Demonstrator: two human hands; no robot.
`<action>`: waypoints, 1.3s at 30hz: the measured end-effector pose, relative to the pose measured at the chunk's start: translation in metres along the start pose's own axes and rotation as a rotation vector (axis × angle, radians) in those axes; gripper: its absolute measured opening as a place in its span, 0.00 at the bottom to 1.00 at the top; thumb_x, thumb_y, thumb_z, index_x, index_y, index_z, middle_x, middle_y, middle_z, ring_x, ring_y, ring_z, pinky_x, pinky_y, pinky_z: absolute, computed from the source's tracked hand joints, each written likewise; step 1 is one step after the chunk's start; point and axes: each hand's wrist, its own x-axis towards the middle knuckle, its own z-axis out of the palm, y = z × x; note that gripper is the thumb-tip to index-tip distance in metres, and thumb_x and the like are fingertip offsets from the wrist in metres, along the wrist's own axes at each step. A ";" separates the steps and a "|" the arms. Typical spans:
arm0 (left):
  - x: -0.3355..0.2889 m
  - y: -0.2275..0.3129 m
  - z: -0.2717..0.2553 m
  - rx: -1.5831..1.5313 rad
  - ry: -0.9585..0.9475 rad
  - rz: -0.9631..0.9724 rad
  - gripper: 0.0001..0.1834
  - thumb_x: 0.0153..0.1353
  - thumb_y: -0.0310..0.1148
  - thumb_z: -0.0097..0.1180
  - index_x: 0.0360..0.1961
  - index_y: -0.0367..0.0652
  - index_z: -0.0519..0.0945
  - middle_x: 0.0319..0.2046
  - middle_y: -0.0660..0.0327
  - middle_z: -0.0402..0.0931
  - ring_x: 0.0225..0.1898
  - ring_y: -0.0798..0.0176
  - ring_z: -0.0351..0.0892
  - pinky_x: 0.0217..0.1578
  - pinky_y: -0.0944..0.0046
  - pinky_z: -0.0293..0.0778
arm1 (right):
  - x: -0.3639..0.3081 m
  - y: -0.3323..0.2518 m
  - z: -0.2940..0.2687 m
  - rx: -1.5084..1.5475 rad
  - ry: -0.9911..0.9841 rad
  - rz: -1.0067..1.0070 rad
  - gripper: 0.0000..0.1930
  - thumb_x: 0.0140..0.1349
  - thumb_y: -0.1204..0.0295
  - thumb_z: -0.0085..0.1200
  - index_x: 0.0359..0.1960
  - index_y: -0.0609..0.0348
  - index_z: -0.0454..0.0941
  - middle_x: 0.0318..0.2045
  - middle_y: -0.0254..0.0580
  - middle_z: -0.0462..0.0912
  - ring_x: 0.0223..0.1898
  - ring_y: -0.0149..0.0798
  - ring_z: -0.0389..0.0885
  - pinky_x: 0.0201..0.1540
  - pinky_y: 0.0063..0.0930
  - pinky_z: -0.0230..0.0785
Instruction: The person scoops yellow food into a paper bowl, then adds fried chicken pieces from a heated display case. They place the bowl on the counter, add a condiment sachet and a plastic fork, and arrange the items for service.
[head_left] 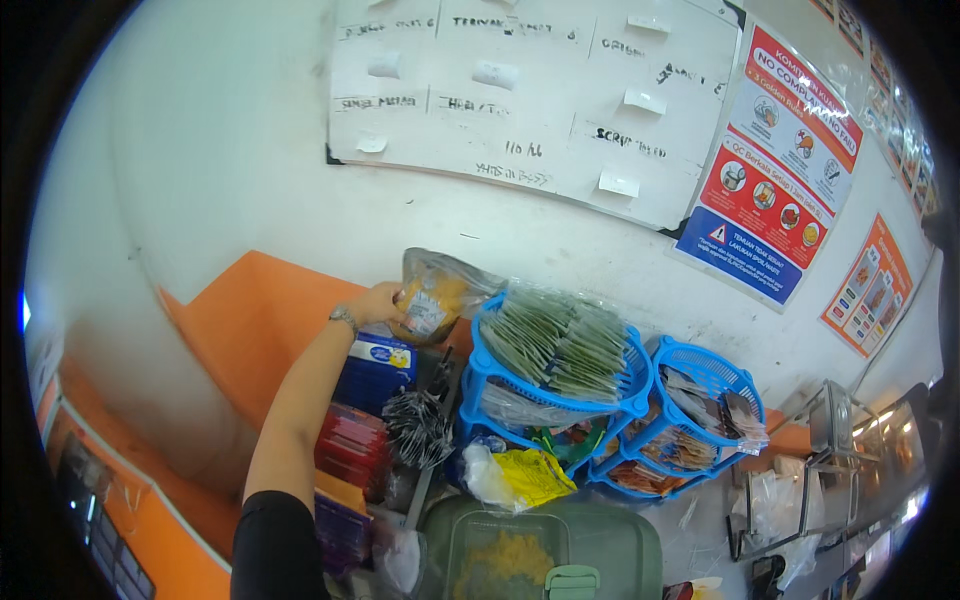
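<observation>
My left hand [376,305] reaches up and forward, a watch on its wrist, its fingers closed on the edge of a clear plastic bag [432,308] with yellow-orange food and a pale label. The bag is beside the upper tier of a blue basket rack [640,392], which holds rows of green flat sachets [552,342]. Below my hand are a blue box [374,372], a bundle of black-handled items in clear wrap [418,428] and red packs [350,448]. My right hand is out of view.
A second blue basket rack [742,384] holds brown and dark sachets. In front stand a yellow plastic pack [535,478] and a green lidded container [625,545] with yellow contents. A metal rack [800,490] is at right. A whiteboard [450,130] and posters hang on the wall.
</observation>
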 end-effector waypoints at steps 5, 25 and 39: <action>0.038 -0.047 0.027 0.022 -0.153 -0.147 0.22 0.40 0.25 0.70 0.39 0.38 0.77 0.33 0.62 0.79 0.35 0.66 0.76 0.37 0.65 0.72 | -0.009 0.007 0.023 -0.222 0.275 -0.037 0.16 0.65 0.57 0.40 0.47 0.50 0.72 0.39 0.34 0.78 0.38 0.34 0.75 0.41 0.36 0.67; -0.050 0.036 -0.042 0.569 0.062 -0.062 0.48 0.40 0.40 0.69 0.62 0.35 0.60 0.49 0.44 0.74 0.48 0.49 0.76 0.46 0.57 0.73 | 0.007 0.007 0.082 0.081 0.064 -0.038 0.09 0.64 0.63 0.45 0.37 0.52 0.74 0.42 0.36 0.76 0.31 0.30 0.74 0.32 0.29 0.65; -0.551 0.041 0.131 -0.104 1.096 -0.223 0.50 0.46 0.45 0.67 0.65 0.40 0.53 0.62 0.50 0.59 0.63 0.54 0.59 0.59 0.52 0.58 | -0.001 0.134 0.263 -0.112 -0.289 0.347 0.17 0.66 0.57 0.44 0.37 0.61 0.69 0.23 0.37 0.74 0.19 0.31 0.71 0.24 0.22 0.66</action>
